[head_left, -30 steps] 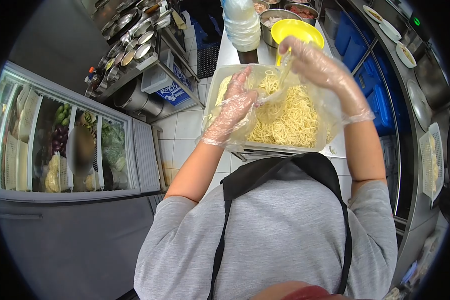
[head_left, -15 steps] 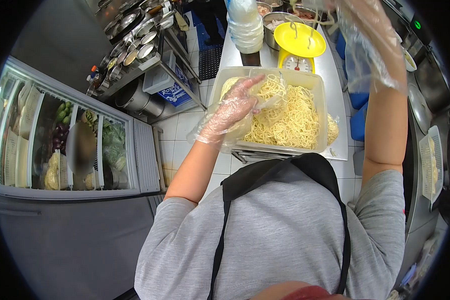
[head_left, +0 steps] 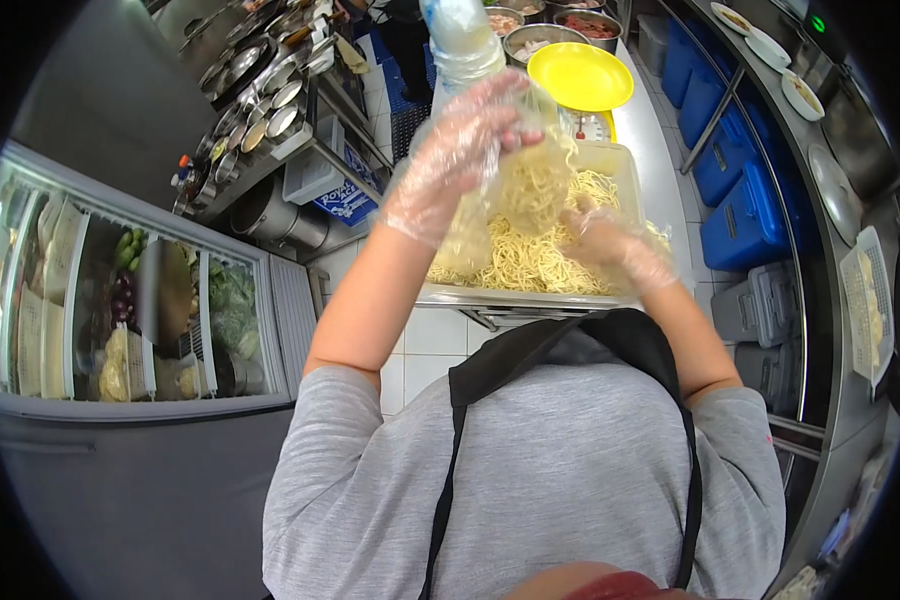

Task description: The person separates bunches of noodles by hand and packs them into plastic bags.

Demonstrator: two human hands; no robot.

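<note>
My left hand [head_left: 470, 140], in a clear plastic glove, holds up a clear plastic bag [head_left: 535, 185] with noodles inside, over the left part of a translucent tub [head_left: 625, 180]. Loose yellow noodles [head_left: 530, 262] fill the tub. Also gloved, my right hand [head_left: 605, 240] is low in the tub's right side, touching the noodles; its fingertips are blurred, and I cannot make out whether they grip any. Just behind the tub stands a kitchen scale [head_left: 592, 125] with a round yellow pan [head_left: 580, 76] on top, which holds nothing.
Metal pots of food [head_left: 545, 42] and a tall wrapped stack [head_left: 460, 45] stand at the back of the steel table [head_left: 660, 150]. An open glass-topped fridge [head_left: 135, 400] is at left, blue bins [head_left: 745, 220] at right. Someone's dark-clothed legs [head_left: 407, 55] show at the back.
My left hand has risen with the bag of noodles. My right hand went up past the scale and has come back down into the tub. The noodle strands dangling above the pan are gone.
</note>
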